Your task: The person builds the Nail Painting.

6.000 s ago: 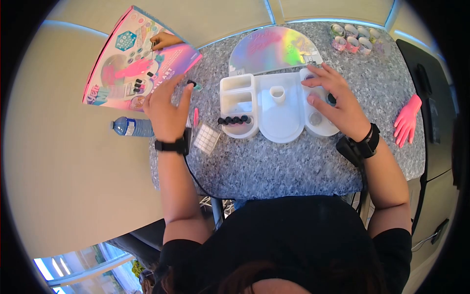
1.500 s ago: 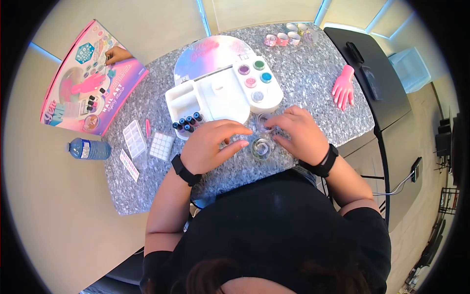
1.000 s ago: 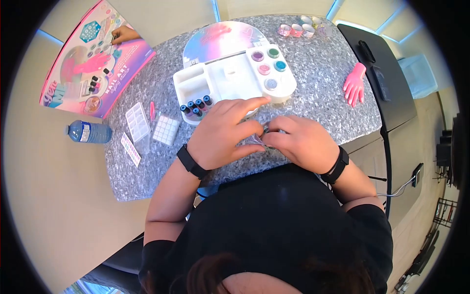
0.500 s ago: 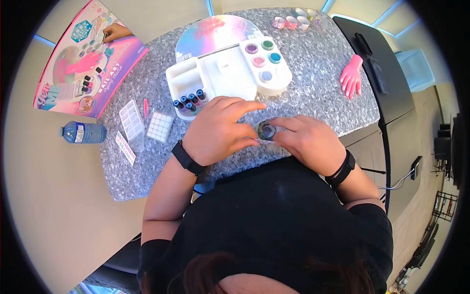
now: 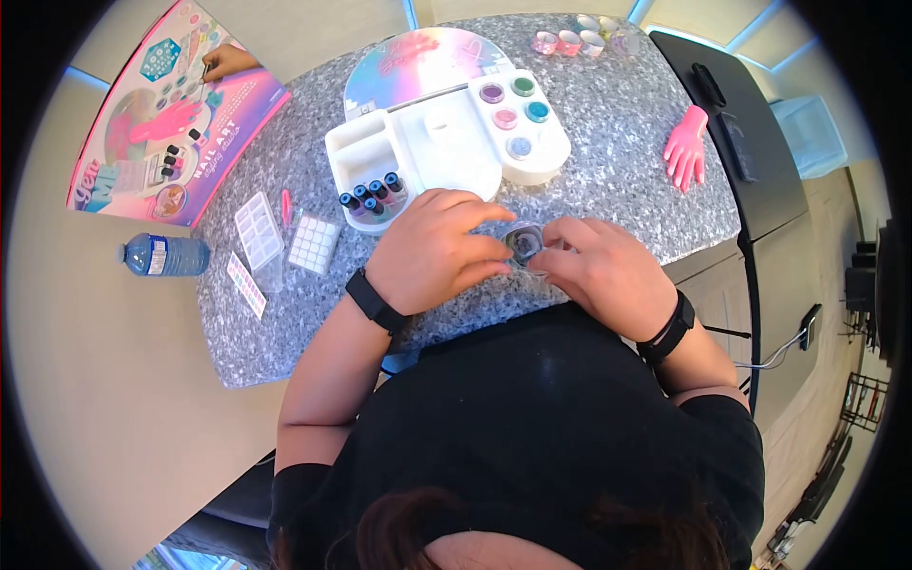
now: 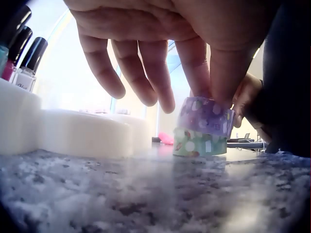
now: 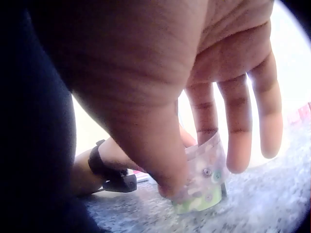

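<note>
A purple patterned ring-shaped roll [image 6: 206, 116] sits slightly tilted on top of a green patterned ring-shaped roll [image 6: 200, 145], which rests on the speckled counter. From the head view the stack is a clear-looking ring between the hands. My right hand [image 5: 608, 275] pinches the purple roll's wall, thumb outside and index finger inside the rim. Opposite it, my left hand [image 5: 432, 249] has thumb and index fingertips at the same roll's upper rim, its other fingers extended past it. Just beyond the left hand lies a white studio tray [image 5: 451, 176] with several nail polish bottles [image 5: 370, 196].
Pots of coloured glitter [image 5: 505, 118] fill the tray's right section. More patterned rolls [image 5: 568, 43] stand at the back, with a pink model hand [image 5: 686, 150] at right. Leftward are a clear sectioned case [image 5: 258, 231], a white-squared pack [image 5: 313, 242], a water bottle [image 5: 163, 256] and a box [image 5: 176, 123].
My hands have come together from the tray and the left side. The two rolls, apart on the counter 1.5 seconds ago, are now stacked, purple over green.
</note>
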Demonstrator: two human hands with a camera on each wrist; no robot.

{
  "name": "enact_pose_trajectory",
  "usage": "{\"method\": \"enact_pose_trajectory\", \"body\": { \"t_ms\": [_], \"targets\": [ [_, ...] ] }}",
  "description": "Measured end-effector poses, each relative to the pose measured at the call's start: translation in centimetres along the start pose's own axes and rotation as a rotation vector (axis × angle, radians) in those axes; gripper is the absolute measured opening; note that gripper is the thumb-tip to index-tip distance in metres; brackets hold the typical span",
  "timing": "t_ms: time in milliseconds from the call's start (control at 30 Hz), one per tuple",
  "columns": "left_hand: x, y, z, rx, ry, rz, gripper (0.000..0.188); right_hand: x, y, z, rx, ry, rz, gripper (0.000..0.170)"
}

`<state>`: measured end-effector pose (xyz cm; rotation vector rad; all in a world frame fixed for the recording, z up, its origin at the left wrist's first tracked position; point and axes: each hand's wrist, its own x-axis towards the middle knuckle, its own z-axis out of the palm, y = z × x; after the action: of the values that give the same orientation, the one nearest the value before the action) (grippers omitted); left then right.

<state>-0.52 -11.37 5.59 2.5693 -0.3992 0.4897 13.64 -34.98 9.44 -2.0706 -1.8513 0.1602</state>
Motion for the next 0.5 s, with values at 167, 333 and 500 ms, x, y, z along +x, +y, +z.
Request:
{"method": "enact_pose_trajectory", "body": {
  "t_ms": [167, 333, 500],
  "targets": [
    [0.0, -0.1, 0.2, 0.004, -0.024, -0.013, 0.023, 0.0, 0.2, 0.1, 0.028, -0.006, -0.013, 0.013],
    [0.0, -0.2, 0.5, -0.019, -0.009, -0.034, 0.027, -0.1, 1.2, 0.8, 0.047, 0.017, -0.036, 0.012],
    [0.3, 0.2, 0.4, 0.043, -0.011, -0.166, 0.04, 0.1, 1.2, 1.0, 0.059, 0.017, -0.023, 0.012]
  ]
}}
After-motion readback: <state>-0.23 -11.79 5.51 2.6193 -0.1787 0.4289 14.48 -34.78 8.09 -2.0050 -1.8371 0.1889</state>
